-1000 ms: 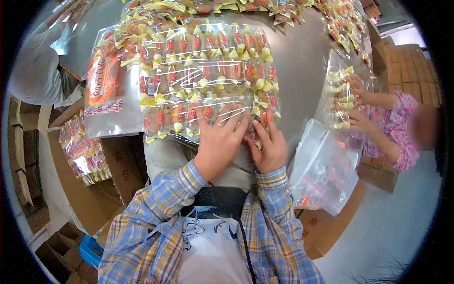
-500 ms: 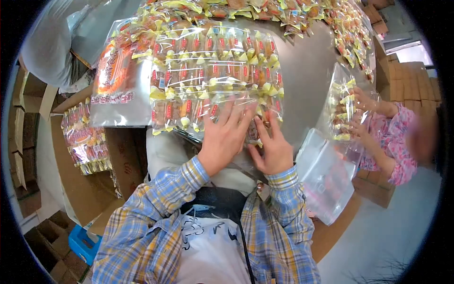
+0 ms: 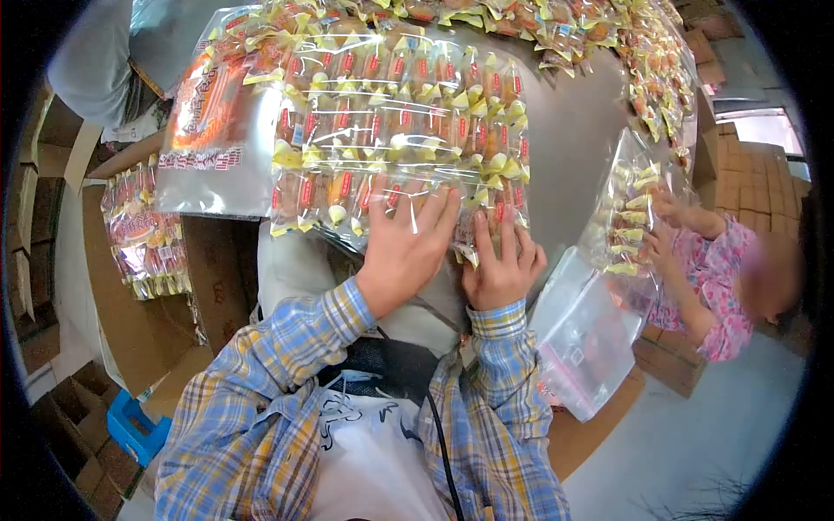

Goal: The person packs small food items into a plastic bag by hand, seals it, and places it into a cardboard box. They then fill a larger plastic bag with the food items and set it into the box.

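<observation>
A large clear plastic bag [image 3: 382, 130] lies on the metal table, filled with three rows of small wrapped snacks with yellow ends and red labels. My left hand [image 3: 407, 247] rests on its near row, fingers stretched out over the film. Just to the right, my right hand [image 3: 504, 269] touches the row's near-right corner with its fingers apart and its thumb low by the bag's edge. Part of the nearest snacks is hidden under my fingers.
A printed orange-and-clear bag [image 3: 208, 113] lies at the left. Loose wrapped snacks [image 3: 573, 30] heap along the back. A filled bag [image 3: 143, 230] stands in a cardboard box [image 3: 130, 347]. At right, a person in a pink sleeve [image 3: 725, 247] handles another bag [image 3: 630, 208] beside stacked clear bags [image 3: 586, 339].
The whole view has shifted slightly. My right hand's fingers have spread a little and its wrist has turned, while my left hand stays on the near row.
</observation>
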Demonstrator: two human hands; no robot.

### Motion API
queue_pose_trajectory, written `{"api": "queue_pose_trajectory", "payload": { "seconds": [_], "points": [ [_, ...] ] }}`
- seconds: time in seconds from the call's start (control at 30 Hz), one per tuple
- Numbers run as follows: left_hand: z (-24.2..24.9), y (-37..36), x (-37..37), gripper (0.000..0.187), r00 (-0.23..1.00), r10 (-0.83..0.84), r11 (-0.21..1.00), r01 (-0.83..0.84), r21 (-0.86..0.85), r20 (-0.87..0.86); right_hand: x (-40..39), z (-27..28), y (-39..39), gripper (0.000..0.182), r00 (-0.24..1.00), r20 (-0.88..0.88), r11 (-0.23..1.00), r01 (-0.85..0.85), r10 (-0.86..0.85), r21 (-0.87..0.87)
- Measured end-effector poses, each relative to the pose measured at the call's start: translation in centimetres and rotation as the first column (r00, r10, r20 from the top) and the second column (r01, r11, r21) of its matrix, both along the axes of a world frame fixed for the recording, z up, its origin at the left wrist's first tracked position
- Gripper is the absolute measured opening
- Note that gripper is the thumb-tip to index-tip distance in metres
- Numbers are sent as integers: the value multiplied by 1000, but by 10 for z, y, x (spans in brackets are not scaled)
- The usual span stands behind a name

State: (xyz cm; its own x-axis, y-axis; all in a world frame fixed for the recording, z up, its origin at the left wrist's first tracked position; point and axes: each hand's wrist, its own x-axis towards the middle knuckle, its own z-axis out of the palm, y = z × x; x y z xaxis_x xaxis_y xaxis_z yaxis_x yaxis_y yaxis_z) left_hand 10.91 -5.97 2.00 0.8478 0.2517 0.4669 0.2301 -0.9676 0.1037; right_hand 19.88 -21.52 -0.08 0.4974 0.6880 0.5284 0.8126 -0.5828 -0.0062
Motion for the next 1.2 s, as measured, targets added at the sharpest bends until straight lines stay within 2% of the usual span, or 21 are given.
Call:
{"api": "queue_pose_trajectory", "payload": {
  "seconds": [0.07, 0.27, 0.37, 0.57, 0.63, 0.87, 0.97, 1.13, 1.2],
  "points": [
    [-1, 0, 5, 51, 1000, 7, 1000, -7, 17, 9, 4, -7, 2, 54, 999, 34, 998, -22, 20, 54],
    [-3, -1, 5, 50, 1000, 28, 999, -28, 45, -2, 4, -11, 6, 53, 998, -39, 998, 44, -42, 35],
    [-5, -1, 5, 50, 1000, 26, 999, -26, 47, 9, 10, -16, 4, 48, 998, -58, 992, -15, 22, 125],
    [-6, -3, 8, 51, 999, 36, 998, -36, 58, -3, 16, -27, 15, 39, 999, -17, 955, -30, 37, 296],
    [-2, -2, 7, 51, 1000, 28, 999, -28, 20, 6, 17, -26, 17, 38, 999, -22, 950, -25, 34, 313],
    [-2, -3, 8, 52, 999, 38, 997, -39, 67, 12, 20, -32, 30, 38, 999, -1, 930, -31, 34, 366],
    [-1, -4, 9, 52, 999, 44, 997, -44, 68, 0, 17, -29, 34, 41, 999, -34, 946, 18, -7, 324],
    [1, -2, 8, 52, 1000, 20, 1000, -20, 0, 13, 23, -28, 35, 50, 989, -60, 952, -114, 136, 283],
    [13, 1, 3, 54, 999, -27, 993, 25, -116, -19, 28, -29, 35, 52, 984, -74, 955, -138, 163, 261]
  ]
}}
